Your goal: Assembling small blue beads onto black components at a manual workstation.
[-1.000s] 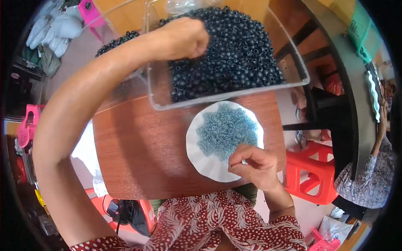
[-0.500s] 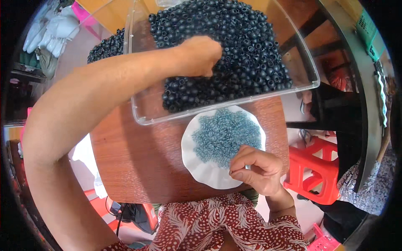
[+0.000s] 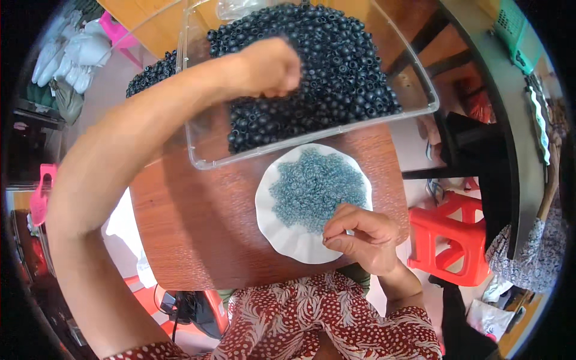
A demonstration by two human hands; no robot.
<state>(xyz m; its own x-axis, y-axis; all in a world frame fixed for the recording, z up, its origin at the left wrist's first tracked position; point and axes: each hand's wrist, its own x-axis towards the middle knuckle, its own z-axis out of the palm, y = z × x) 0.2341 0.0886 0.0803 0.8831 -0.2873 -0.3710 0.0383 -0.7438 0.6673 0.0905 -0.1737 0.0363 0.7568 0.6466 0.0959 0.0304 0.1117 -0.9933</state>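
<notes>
My left hand reaches into a clear plastic bin heaped with small black beads, its fingers curled down among them; what it pinches is hidden. My right hand rests on the near edge of a white paper plate that holds a pile of small grey-blue rings. Its thumb and fingertips are pinched together over the rings; whether a ring is between them is too small to tell. Both containers stand on a small brown wooden table.
A red plastic stool stands to the right of the table. A dark long table edge runs along the right, with a person's patterned sleeve beside it. White bags and pink plastic items lie at the far left.
My left hand has stayed in the bead bin, shifting slightly. My right hand has stayed pinched at the plate's near edge. The view has tilted a little, so bin and plate sit lower in the picture.
</notes>
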